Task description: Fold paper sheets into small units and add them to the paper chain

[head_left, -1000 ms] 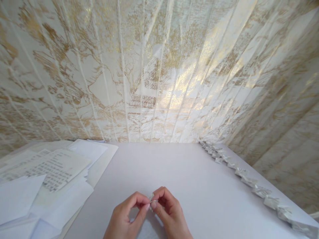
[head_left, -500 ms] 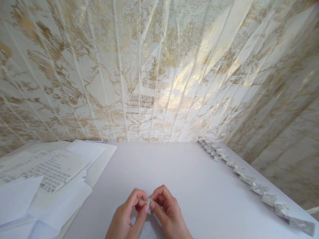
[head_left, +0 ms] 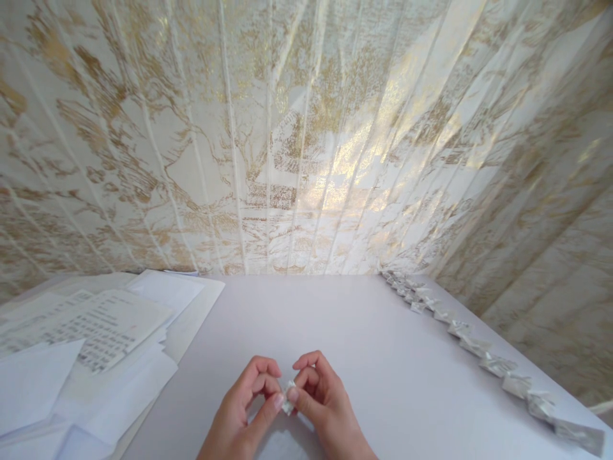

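Between my two hands, low in the middle of the head view, is a small folded piece of printed paper (head_left: 288,397), whitish with grey marks. My left hand (head_left: 249,402) pinches its left side between thumb and fingers. On the right side, my right hand (head_left: 320,399) pinches it too, the thumb lying over its front. Both index fingers are raised and curved off the paper. Much of the paper is hidden by the fingertips.
White and printed sheets (head_left: 115,326) lie in an overlapping pile at the left. A line of small folded paper pieces (head_left: 498,364) runs along the right edge of the white table (head_left: 287,319). Behind it hangs a gold-patterned curtain (head_left: 297,140).
Both index fingers have lifted away from the paper and the hands have spread slightly. The paper has turned a little and stays pinched between them.
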Demonstrator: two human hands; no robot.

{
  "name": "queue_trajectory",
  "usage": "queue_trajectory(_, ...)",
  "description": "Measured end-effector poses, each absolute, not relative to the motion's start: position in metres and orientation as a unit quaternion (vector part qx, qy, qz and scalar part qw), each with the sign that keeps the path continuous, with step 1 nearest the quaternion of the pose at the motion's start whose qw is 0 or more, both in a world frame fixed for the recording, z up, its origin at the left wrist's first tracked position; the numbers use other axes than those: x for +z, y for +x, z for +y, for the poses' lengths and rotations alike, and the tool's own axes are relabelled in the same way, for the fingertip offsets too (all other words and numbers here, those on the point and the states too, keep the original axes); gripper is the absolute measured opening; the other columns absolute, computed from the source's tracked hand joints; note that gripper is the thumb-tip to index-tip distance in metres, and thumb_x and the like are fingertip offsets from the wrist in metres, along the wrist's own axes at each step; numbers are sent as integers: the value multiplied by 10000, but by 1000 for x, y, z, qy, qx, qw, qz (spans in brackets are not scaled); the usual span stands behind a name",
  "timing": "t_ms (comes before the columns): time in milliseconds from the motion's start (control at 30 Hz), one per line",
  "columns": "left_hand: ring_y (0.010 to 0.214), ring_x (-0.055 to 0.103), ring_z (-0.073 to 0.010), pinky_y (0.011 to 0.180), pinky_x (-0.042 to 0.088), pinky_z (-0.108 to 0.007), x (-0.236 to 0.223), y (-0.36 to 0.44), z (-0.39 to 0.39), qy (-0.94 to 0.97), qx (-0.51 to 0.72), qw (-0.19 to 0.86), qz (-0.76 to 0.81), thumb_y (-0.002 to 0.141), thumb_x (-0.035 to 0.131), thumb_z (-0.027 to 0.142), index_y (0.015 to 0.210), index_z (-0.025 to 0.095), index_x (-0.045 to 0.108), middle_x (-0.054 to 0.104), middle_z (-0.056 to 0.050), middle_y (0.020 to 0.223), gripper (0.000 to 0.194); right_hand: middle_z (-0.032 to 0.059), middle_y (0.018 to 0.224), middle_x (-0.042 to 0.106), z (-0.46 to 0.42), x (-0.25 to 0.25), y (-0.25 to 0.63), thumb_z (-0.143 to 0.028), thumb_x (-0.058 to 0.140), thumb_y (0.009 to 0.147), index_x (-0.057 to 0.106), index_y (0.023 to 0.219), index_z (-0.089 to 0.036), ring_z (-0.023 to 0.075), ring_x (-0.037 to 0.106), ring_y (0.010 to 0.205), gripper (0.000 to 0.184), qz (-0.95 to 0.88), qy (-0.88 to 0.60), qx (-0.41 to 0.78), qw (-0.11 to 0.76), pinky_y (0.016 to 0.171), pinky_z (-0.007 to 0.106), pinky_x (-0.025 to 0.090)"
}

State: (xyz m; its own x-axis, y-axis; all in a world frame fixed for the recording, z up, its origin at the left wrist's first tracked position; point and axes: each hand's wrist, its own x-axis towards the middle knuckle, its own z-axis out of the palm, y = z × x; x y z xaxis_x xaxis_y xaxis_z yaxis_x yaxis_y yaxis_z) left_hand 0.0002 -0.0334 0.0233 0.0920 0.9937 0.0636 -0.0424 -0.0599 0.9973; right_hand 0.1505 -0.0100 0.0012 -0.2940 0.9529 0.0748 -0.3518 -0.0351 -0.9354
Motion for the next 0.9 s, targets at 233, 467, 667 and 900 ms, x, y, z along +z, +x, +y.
queue_trajectory(233, 695, 574, -137, 679, 441, -203, 21, -2, -31, 550, 506, 470, 469, 863, 585, 473, 780, 224, 543, 557, 46, 694, 265, -24, 628, 524, -12, 4, 152, -533, 669, 814, 483, 686, -189, 102, 447, 560, 412, -548, -348, 598, 470, 556, 232, 367)
queue_trajectory(467, 889, 641, -182, 814, 474, -215, 23, 9, -39, 599, 478, 419, 487, 889, 534, 458, 949, 236, 650, 696, -23, 953, 257, -12, 690, 487, -11, 14, 164, -170, 510, 872, 424, 706, -210, 145, 457, 644, 191, -767, -392, 242, 448, 611, 264, 366)
queue_trajectory(667, 822, 652, -209, 800, 501, -259, 20, 11, -38, 496, 483, 523, 497, 797, 629, 526, 907, 198, 684, 722, -34, 856, 350, 37, 806, 556, -12, 20, 157, -64, 464, 766, 429, 847, -219, 206, 471, 718, 178, -850, -343, 63, 394, 640, 322, 401)
queue_trajectory(900, 657, 558, -169, 628, 451, -244, 10, 5, -30, 383, 494, 596, 504, 715, 684, 570, 711, 179, 690, 595, 17, 615, 391, 54, 902, 511, -14, 21, 160, -24, 489, 771, 535, 1012, -214, 209, 482, 787, 310, -837, -335, 115, 418, 675, 330, 432)
